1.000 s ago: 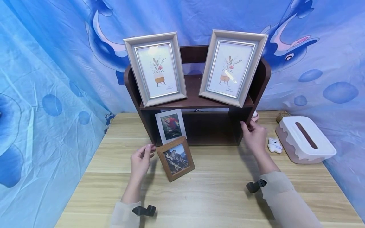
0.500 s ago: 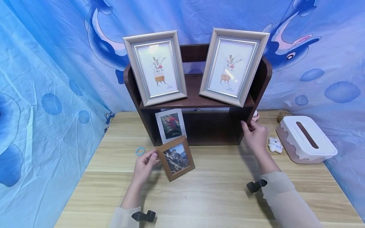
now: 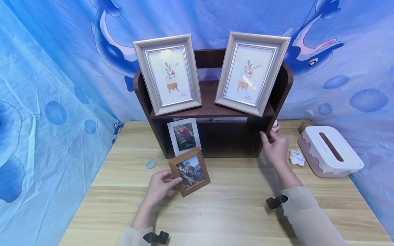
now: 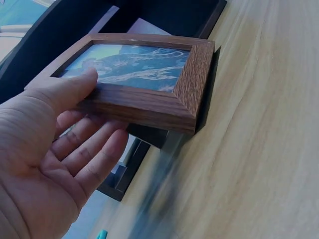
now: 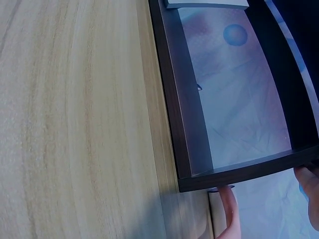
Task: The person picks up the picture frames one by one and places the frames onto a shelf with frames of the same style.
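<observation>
My left hand [image 3: 161, 186] pinches the left edge of a small brown wooden picture frame [image 3: 190, 191]. Its thumb lies over the front, on the leopard picture, while the other fingers sit behind and below the edge, as the left wrist view shows. That frame leans tilted at the front of a dark brown desk shelf [image 3: 229, 138]. Behind it, a white-bordered parrot picture [image 3: 184, 136] stands in the lower compartment. My right hand [image 3: 275, 147] holds the shelf's right side panel, thumb on one face and fingers on the other.
Two large silver frames [image 3: 167, 109] [image 3: 238, 106] lean on the upper shelf. A light blue ring [image 3: 150, 164] lies on the wooden table [image 3: 227, 212], left of the shelf. To the right are a white tissue box [image 3: 347, 147] and a small white bear figure [image 3: 296, 157].
My left hand has slid down the wooden frame's left edge, its thumb moving onto the front. The blue ring, unseen a second ago, lies uncovered. The right hand stays on the panel.
</observation>
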Available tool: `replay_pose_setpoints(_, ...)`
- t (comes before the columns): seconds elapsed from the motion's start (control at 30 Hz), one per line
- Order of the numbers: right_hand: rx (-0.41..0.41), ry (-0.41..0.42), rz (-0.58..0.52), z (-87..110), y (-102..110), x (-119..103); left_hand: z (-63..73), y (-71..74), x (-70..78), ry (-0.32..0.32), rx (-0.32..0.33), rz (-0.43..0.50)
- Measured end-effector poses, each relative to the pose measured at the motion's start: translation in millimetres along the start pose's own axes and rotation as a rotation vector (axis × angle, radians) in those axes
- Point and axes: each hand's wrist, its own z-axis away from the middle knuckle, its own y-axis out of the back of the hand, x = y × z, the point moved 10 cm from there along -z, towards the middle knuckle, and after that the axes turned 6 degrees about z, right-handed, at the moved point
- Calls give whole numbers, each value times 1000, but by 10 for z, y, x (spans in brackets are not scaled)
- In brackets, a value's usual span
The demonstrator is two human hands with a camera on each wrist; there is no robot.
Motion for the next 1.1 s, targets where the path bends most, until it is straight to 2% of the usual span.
replay_pose_setpoints(0.2, 4, -4, -1, 45, 2, 17, 89, -7, 4, 3, 76, -28)
replay_pose_setpoints(0.53, 14, 10, 12, 44, 20, 4, 157, -61, 7, -36, 149, -21)
replay_pose_setpoints(0.87, 9, -3, 29, 54, 7, 14, 181, -88, 141, -146, 160, -154)
replay_pose_setpoints(1.03, 7, 0, 12, 23, 7, -10, 176, -82, 173, -163, 175, -171)
replay_pose_setpoints(1.1, 6, 2, 9, 14, 4, -19, 172, -79, 168, -151, 184, -168)
